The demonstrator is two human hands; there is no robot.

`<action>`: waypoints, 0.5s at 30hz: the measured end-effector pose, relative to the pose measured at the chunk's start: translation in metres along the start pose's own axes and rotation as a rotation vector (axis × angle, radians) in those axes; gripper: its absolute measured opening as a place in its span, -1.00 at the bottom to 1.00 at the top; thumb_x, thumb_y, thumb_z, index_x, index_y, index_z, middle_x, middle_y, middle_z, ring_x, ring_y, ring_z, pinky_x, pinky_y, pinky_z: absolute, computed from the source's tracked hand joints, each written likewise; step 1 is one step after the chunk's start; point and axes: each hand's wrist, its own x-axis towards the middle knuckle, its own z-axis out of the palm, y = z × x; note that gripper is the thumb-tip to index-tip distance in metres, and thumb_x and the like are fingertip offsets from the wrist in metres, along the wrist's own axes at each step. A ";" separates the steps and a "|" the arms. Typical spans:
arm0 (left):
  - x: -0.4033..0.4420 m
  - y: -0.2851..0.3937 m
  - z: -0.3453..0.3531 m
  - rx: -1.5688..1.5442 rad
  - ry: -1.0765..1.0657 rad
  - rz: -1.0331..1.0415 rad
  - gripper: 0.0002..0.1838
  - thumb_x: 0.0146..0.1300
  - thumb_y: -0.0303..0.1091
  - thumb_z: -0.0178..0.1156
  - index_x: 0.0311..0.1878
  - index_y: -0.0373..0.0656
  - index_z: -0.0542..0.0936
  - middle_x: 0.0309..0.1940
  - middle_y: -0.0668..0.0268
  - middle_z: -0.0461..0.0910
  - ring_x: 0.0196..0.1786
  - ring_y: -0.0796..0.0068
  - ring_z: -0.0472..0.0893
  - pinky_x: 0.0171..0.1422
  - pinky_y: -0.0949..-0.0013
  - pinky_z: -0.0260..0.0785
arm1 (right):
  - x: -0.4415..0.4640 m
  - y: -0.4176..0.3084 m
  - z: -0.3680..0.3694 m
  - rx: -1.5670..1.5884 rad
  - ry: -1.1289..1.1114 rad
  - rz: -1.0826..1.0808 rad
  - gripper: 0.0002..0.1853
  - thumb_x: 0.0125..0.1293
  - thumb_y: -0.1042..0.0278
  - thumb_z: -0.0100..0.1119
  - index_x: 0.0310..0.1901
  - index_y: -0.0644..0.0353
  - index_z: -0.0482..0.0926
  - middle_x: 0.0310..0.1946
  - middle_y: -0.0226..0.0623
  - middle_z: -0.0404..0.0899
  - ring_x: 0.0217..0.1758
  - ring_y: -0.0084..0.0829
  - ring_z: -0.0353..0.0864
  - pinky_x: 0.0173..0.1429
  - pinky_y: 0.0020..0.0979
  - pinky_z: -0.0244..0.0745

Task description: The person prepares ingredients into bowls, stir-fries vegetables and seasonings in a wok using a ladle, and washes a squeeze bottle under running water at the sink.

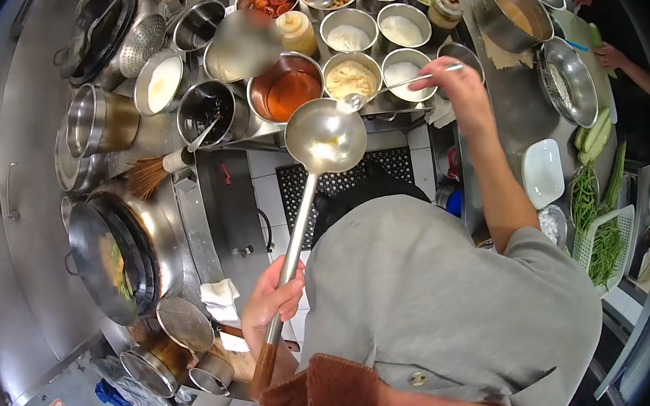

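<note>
My left hand point(275, 297) is wrapped round the long handle of a large steel ladle point(326, 135), whose wooden end runs back toward my body. A small wet spot shows in the ladle's bowl. Between the fingertips of my right hand point(460, 90) is the handle of a small metal spoon point(352, 103). The spoon's bowl is at the ladle's upper right rim; whether they touch I cannot tell. Just beyond it stand a steel bowl of pale yellow powder point(350, 78) and a bowl of white powder point(411, 65), with the spoon's handle passing above the latter.
More seasoning bowls stand around, including one of reddish liquid point(290, 99) and one of dark sauce point(208, 108). To the left is a wok point(105, 262) with food on a stove. At right lie green beans point(605, 249) and a white dish point(542, 172); another person's hand point(609, 56) is beyond.
</note>
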 end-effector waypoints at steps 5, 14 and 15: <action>0.002 -0.002 -0.003 0.026 0.002 -0.020 -0.76 0.31 -0.49 0.13 -0.01 -0.22 0.36 -0.51 0.46 0.32 -0.72 0.79 0.20 -0.75 0.63 0.05 | -0.004 0.007 0.023 -0.209 0.084 -0.189 -0.76 0.40 0.35 0.01 -0.17 0.37 0.58 -0.29 -0.15 0.70 -0.19 -0.48 0.68 -0.10 -0.48 0.50; -0.018 -0.013 -0.004 0.028 0.103 -0.020 -0.75 0.31 -0.49 0.12 0.00 -0.24 0.34 -0.51 0.43 0.32 -0.73 0.77 0.19 -0.74 0.61 0.06 | 0.118 0.092 0.033 -0.445 0.269 -0.222 -0.68 0.34 0.24 -0.06 -0.21 0.36 0.58 -0.39 -0.10 0.69 -0.25 -0.21 0.69 -0.09 -0.31 0.52; -0.020 -0.014 -0.005 0.009 0.108 -0.016 -0.74 0.30 -0.49 0.12 0.01 -0.24 0.34 -0.50 0.43 0.32 -0.74 0.76 0.19 -0.75 0.61 0.05 | 0.125 0.098 0.036 -0.446 0.275 -0.224 -0.68 0.34 0.24 -0.06 -0.21 0.36 0.58 -0.39 -0.10 0.69 -0.25 -0.21 0.69 -0.09 -0.31 0.52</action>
